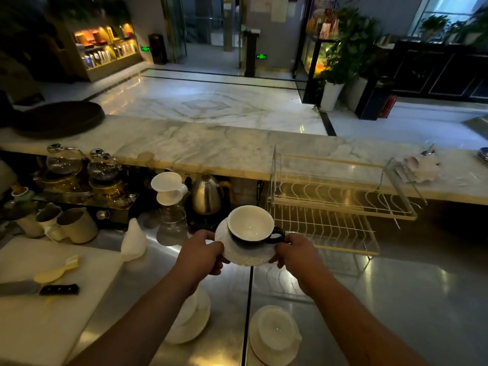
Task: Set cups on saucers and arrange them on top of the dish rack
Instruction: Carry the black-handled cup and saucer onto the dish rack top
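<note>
Black-and-white cup [250, 226] upright on speckled saucer [244, 253], rim pinched between left hand [202, 253] and right hand [295, 253], fingertips probably curled beneath.

Dim lobby with a glossy marble floor [211, 101] beyond a marble ledge [198, 149]. Lit display shelves [105, 48] glowing at far left, potted plants [343, 48] at right. Daylight through a window [443, 11] top right.
</note>
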Available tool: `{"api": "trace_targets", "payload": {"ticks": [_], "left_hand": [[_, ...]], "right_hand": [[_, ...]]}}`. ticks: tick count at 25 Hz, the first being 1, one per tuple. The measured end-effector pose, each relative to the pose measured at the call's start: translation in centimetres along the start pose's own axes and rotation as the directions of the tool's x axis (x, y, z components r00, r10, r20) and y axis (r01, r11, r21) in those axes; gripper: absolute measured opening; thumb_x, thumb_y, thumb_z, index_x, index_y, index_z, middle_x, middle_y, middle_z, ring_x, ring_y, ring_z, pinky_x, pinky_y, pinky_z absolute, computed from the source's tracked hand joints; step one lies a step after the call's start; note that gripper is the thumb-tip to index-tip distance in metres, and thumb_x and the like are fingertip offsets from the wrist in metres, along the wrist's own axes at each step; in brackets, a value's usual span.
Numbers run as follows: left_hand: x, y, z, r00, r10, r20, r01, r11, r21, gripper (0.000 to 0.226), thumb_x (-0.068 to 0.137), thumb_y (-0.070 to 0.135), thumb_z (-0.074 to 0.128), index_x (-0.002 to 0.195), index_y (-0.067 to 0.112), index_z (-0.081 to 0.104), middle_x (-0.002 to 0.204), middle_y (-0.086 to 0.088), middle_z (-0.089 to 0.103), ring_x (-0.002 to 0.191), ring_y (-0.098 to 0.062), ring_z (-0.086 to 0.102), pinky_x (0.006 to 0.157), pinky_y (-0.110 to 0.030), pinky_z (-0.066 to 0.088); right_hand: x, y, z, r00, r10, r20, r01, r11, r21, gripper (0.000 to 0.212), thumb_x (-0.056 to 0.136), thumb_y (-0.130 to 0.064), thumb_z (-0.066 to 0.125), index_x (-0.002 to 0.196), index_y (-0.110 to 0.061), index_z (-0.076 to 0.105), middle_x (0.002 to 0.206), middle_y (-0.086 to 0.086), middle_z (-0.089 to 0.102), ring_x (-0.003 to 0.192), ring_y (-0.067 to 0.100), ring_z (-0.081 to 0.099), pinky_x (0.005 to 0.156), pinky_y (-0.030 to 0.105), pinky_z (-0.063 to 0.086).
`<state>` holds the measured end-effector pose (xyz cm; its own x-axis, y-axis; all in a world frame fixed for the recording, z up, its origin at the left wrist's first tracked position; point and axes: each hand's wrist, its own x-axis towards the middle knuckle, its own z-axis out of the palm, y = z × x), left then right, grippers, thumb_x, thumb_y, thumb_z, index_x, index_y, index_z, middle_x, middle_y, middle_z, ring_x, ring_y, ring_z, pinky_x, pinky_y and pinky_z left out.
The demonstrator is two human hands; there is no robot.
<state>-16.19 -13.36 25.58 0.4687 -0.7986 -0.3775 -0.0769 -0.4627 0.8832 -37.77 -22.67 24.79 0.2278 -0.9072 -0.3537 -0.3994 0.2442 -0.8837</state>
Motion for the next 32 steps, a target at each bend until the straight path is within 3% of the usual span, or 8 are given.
{"api": "trace_targets", "payload": {"ticks": [4, 10, 17, 24, 29, 32], "left_hand": [[-2.5, 1.8, 3.4, 1.0, 0.026, 0.006, -0.026, 1.0, 0.006, 0.019, 0.092, 0.013, 0.063, 0.11, 0.016, 0.061, 0.066, -0.005, 0.078, 0.057, -0.018, 0.068, 0.052, -0.027, 0.055], [-3.4, 4.6, 6.7, 0.996, 0.069, 0.05, -0.069, 0.998, -0.006, 0.016, 0.092, 0.011, 0.06, 0.108, 0.012, 0.061, 0.067, -0.008, 0.078, 0.055, -0.017, 0.066, 0.049, -0.027, 0.052], [0.0, 7.7, 9.2, 0.982, 0.117, 0.151, -0.113, 0.993, -0.029, 0.015, 0.091, 0.012, 0.061, 0.105, 0.015, 0.059, 0.069, -0.007, 0.079, 0.048, -0.01, 0.066, 0.047, -0.026, 0.053], [4.0, 10.8, 11.4, 0.947, 0.136, 0.29, -0.128, 0.991, -0.049, 0.016, 0.091, 0.009, 0.06, 0.106, 0.014, 0.058, 0.069, -0.01, 0.079, 0.049, -0.012, 0.066, 0.049, -0.028, 0.055], [5.8, 12.7, 13.3, 0.943, 0.126, 0.307, -0.113, 0.992, -0.059, 0.018, 0.092, 0.007, 0.061, 0.106, 0.016, 0.057, 0.065, -0.008, 0.078, 0.051, -0.013, 0.071, 0.048, -0.028, 0.055], [6.7, 13.7, 15.0, 0.953, 0.118, 0.28, -0.108, 0.993, -0.05, 0.018, 0.092, 0.007, 0.062, 0.106, 0.017, 0.057, 0.067, -0.01, 0.078, 0.051, -0.014, 0.07, 0.047, -0.028, 0.055]], "right_hand": [[-1.5, 0.3, -4.4, 1.0, -0.02, 0.009, 0.02, 1.0, 0.006, 0.012, 0.089, -0.007, 0.058, 0.091, -0.013, 0.068, 0.064, 0.005, 0.077, 0.048, 0.007, 0.063, 0.045, 0.023, 0.044], [-2.5, -0.4, -8.8, 0.999, -0.006, -0.05, 0.008, 0.999, 0.041, 0.01, 0.092, -0.004, 0.057, 0.09, -0.008, 0.066, 0.061, 0.004, 0.076, 0.044, 0.006, 0.061, 0.049, 0.027, 0.046], [-1.2, -2.4, -11.9, 0.991, 0.025, -0.131, -0.014, 0.996, 0.087, 0.011, 0.094, -0.001, 0.056, 0.098, -0.006, 0.065, 0.065, 0.008, 0.076, 0.054, 0.014, 0.06, 0.052, 0.029, 0.045], [1.0, -3.6, -14.1, 0.971, 0.069, -0.228, -0.041, 0.991, 0.127, 0.014, 0.095, -0.001, 0.055, 0.102, -0.007, 0.066, 0.066, 0.009, 0.076, 0.051, 0.012, 0.058, 0.05, 0.027, 0.044], [3.4, -4.1, -16.4, 0.968, 0.071, -0.241, -0.048, 0.994, 0.1, 0.015, 0.094, -0.002, 0.056, 0.105, -0.004, 0.066, 0.082, 0.02, 0.077, 0.052, 0.014, 0.058, 0.047, 0.026, 0.044], [5.3, -4.1, -18.1, 0.969, 0.072, -0.235, -0.045, 0.992, 0.117, 0.014, 0.094, -0.002, 0.057, 0.104, -0.006, 0.067, 0.081, 0.02, 0.077, 0.049, 0.012, 0.058, 0.045, 0.027, 0.044]]}}
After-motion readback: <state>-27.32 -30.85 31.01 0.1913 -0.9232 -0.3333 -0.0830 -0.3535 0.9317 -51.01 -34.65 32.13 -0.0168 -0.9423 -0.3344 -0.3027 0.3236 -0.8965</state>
